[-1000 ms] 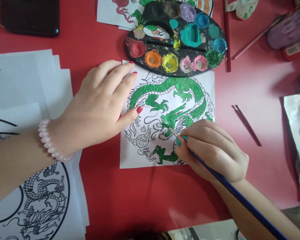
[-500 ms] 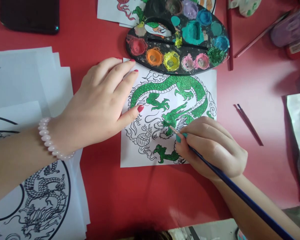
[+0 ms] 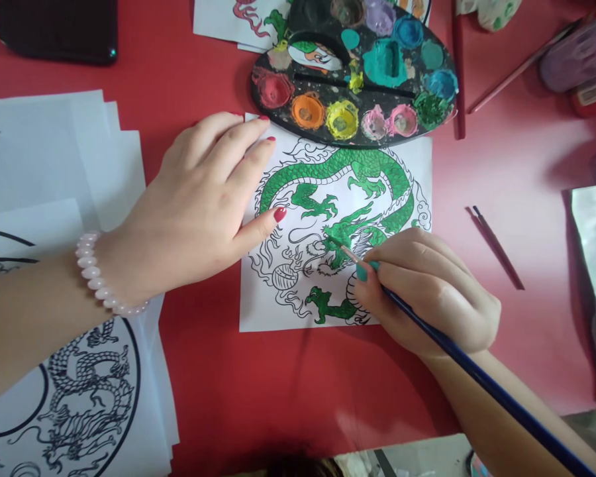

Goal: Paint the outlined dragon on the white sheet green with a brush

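My right hand (image 3: 434,291) pinches a dark blue paintbrush (image 3: 457,348) near its metal collar. The brush tip touches the green head of a dragon on the drawing sheet (image 3: 258,308). Green paint covers much of the dragon's body and legs; the flames, the ball and the belly stripes are bare outline. Fingers stretched and slightly apart, my left hand (image 3: 208,192) lies over the sheet's left edge, holding nothing. Overlapping the sheet's top edge is a black paint palette (image 3: 322,136) with several wells of colour, a green one at its right end.
To the left lies a stack of printed sheets (image 3: 124,172), partly under my left forearm. A black device (image 3: 57,30) is at the upper left. On the right are a small dark red brush (image 3: 499,248), paint bottles (image 3: 576,59) and a silvery packet (image 3: 593,232). The table (image 3: 228,397) is red.
The brush tip has moved slightly up and left on the dragon's head. My right hand has shifted a little to the right and up. My left hand has stayed in place.
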### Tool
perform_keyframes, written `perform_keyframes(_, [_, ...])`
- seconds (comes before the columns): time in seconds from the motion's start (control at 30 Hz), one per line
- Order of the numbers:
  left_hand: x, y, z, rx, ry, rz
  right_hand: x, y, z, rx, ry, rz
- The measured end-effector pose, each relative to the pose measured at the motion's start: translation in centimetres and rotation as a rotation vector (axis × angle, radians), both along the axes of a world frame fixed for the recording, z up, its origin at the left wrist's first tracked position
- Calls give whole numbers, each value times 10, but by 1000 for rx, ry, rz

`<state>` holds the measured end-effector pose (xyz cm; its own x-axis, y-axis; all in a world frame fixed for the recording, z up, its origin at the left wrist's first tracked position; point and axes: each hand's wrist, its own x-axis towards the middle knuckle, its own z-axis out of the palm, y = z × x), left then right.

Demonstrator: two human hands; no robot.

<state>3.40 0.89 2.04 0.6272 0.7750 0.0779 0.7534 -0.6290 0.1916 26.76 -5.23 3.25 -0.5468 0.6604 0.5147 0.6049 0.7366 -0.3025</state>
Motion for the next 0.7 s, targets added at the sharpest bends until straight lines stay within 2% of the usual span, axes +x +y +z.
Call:
perform_keyframes(0.3, [0, -1, 1, -1, 16, 2, 0, 2, -2, 19, -4, 23])
perform_keyframes(0.7, [-6, 2, -9, 78, 10, -49, -1, 0, 0, -33, -19, 20])
